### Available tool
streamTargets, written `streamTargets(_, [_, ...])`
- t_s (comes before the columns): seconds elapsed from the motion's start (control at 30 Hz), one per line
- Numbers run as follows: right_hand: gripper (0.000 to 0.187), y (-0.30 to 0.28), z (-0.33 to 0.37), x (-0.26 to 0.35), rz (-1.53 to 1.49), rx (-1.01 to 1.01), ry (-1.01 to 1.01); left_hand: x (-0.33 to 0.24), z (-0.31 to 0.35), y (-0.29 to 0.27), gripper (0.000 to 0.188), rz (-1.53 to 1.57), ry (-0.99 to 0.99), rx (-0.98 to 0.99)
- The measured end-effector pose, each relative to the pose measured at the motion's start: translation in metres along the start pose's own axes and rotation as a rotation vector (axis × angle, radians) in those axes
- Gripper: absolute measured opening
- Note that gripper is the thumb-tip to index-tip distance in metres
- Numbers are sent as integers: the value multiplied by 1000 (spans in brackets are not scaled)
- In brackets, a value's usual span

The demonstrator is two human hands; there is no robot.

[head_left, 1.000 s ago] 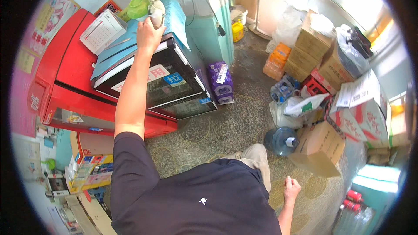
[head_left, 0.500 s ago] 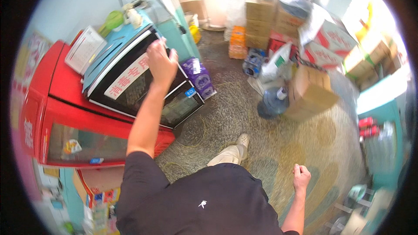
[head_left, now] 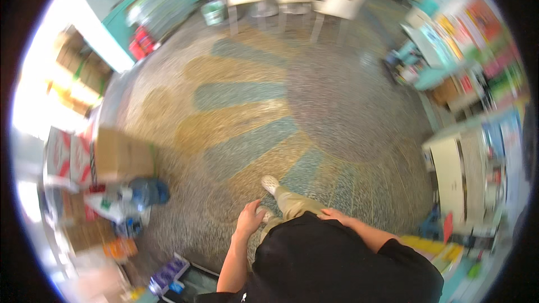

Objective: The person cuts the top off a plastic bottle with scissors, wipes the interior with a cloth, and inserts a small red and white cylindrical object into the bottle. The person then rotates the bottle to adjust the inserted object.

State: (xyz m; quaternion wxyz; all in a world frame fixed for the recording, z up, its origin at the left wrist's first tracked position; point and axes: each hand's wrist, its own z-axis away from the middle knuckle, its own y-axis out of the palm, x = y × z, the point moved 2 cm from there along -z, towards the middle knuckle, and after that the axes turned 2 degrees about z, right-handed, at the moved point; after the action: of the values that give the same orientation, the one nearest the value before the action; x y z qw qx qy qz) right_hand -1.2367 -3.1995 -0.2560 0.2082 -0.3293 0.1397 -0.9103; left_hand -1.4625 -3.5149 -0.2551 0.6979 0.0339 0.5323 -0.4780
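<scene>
While red-and-white cartons (head_left: 60, 154) stand at the far left, their contents hidden, a white plastic bag (head_left: 109, 206) lies below, too blurred to tell what fills it. Near it is an orange wrapped pack (head_left: 119, 248). Just right of the cartons, a brown cardboard box (head_left: 123, 154) hides whatever it holds; by its lower edge lies a translucent blue water jug (head_left: 150, 192), its water level unclear. Farther right and lower is a purple pack (head_left: 167, 275). At the top, a pale pail (head_left: 213, 13) stands on the floor, its contents too small to make out. The left hand (head_left: 248, 219) hangs beside the light trousers (head_left: 292, 202), fingers released and loosely bent. These trousers lie between both hands; the right hand (head_left: 336, 215) is at the hem of the black shirt (head_left: 342, 258), and I cannot tell whether its fingers grasp cloth. A cream cabinet (head_left: 449, 182) stands well to the right.
</scene>
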Motion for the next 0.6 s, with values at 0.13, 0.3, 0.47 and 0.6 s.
streamTargets(0.13, [82, -7, 73, -91, -197, -198, 198, -29, -11, 80, 53, -125, -3, 77])
streamTargets(0.3, [72, -42, 102, -193, -252, -285, 248, -127, -69, 202, 51, -254, 96, 379])
streamTargets(0.47, [59, -134, 144, -302, -390, -523, 235, -164, -147, 331, 50, -8, -167, 435])
streamTargets(0.6, [58, -224, 194, -388, -551, -781, 366, -161, -212, 387, 47, -188, -156, 518])
